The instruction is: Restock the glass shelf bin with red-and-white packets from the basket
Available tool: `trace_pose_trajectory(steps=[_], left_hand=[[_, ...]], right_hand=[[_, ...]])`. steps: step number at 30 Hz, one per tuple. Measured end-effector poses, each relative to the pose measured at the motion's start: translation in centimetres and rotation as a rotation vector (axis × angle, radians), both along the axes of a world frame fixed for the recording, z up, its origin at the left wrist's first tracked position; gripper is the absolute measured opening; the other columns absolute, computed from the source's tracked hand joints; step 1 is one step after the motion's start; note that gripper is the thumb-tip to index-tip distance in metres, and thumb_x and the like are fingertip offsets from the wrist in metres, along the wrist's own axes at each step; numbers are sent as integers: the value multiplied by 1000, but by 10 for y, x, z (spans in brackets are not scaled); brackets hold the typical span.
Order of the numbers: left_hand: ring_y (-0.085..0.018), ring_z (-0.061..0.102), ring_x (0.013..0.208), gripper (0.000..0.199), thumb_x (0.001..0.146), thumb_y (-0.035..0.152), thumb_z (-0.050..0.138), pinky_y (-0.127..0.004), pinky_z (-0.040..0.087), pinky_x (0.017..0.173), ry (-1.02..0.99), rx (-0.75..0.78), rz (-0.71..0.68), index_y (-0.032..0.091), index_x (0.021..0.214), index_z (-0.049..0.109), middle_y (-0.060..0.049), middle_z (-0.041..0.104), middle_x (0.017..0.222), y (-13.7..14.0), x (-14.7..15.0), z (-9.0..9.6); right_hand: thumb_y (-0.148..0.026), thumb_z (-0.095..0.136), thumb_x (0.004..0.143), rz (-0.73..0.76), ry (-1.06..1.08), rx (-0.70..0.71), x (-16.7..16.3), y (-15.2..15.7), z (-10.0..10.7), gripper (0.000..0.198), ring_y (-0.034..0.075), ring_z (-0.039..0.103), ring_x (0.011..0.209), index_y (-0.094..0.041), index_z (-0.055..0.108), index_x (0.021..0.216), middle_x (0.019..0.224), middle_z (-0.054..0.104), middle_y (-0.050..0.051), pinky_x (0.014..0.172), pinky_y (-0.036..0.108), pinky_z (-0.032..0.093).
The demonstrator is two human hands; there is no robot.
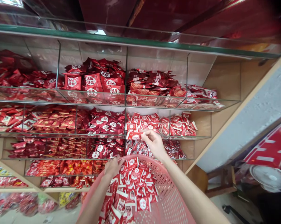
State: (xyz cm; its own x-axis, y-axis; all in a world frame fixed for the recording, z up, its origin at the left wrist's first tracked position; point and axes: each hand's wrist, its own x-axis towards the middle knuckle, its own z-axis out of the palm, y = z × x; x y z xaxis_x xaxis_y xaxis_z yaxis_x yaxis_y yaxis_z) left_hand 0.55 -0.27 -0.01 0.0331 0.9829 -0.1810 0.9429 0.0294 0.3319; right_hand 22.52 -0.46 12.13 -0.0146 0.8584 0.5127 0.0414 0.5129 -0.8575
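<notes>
A pink plastic basket point(168, 199) sits low in the middle, full of small red and white candy packets point(133, 183). My left hand point(112, 166) grips the basket's far rim. My right hand point(154, 143) is raised above the basket and pinches one red and white packet point(134, 135) at the front glass edge of a shelf bin point(159, 124) holding the same kind of packets.
Tiered glass shelves point(91, 96) with dividers hold several bins of red wrapped sweets. A wooden side panel point(224, 93) closes the shelves on the right. A wooden stool point(221, 180) and a white fan point(269, 177) stand at lower right.
</notes>
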Motion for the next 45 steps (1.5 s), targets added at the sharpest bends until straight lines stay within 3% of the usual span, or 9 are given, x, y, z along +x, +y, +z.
trace_pose_trajectory(steps=[5, 9, 12, 25, 32, 41, 45], left_hand=[[-32, 65, 122, 57, 99, 51, 35, -40, 48, 100, -21, -20, 7, 18, 137, 59, -15, 73, 127, -2, 1, 3], [-32, 64, 123, 55, 99, 51, 35, -40, 48, 101, -4, -14, -4, 19, 136, 60, -13, 72, 129, -1, 0, 0], [-32, 65, 121, 54, 99, 50, 35, -40, 48, 100, -6, -1, -16, 19, 134, 62, -12, 73, 127, 0, -1, -2], [-33, 64, 121, 54, 99, 49, 34, -41, 47, 101, -1, -1, -22, 18, 134, 62, -14, 73, 125, -3, 0, 2], [-33, 64, 121, 55, 99, 49, 35, -41, 48, 101, 0, 4, -21, 18, 134, 62, -14, 74, 124, -1, 0, -1], [-32, 65, 121, 55, 98, 50, 35, -41, 49, 99, 16, -3, -3, 19, 135, 61, -14, 73, 126, -2, 0, 1], [-32, 65, 120, 55, 98, 51, 36, -40, 49, 99, 3, 2, -7, 19, 133, 63, -14, 74, 124, -2, 0, 2]], right_hand=[[-60, 69, 82, -22, -28, -257, 18, -38, -52, 42, 13, 51, 61, -21, 57, 72, 64, 55, -3, 63, 27, 44], [-72, 74, 66, -123, 24, -464, 40, -39, -88, 55, 14, 50, 58, -21, 54, 66, 59, 52, -4, 59, 29, 46], [-75, 77, 55, -163, 61, -544, 49, -37, -101, 59, 13, 48, 58, -21, 54, 63, 59, 52, -4, 56, 29, 48], [-72, 74, 58, -160, -20, -561, 46, -33, -122, 54, 13, 50, 51, -23, 51, 60, 57, 50, -5, 52, 31, 52], [-58, 67, 68, -117, -173, -545, 47, -33, -131, 40, 12, 51, 39, -24, 48, 60, 52, 50, -7, 42, 26, 39], [-62, 69, 63, -103, -84, -639, 50, -28, -126, 42, 16, 58, 41, -24, 49, 66, 51, 60, -3, 41, 28, 43], [-54, 69, 65, -92, -125, -684, 47, -21, -128, 37, 18, 62, 43, -25, 47, 67, 49, 59, -4, 42, 28, 45]])
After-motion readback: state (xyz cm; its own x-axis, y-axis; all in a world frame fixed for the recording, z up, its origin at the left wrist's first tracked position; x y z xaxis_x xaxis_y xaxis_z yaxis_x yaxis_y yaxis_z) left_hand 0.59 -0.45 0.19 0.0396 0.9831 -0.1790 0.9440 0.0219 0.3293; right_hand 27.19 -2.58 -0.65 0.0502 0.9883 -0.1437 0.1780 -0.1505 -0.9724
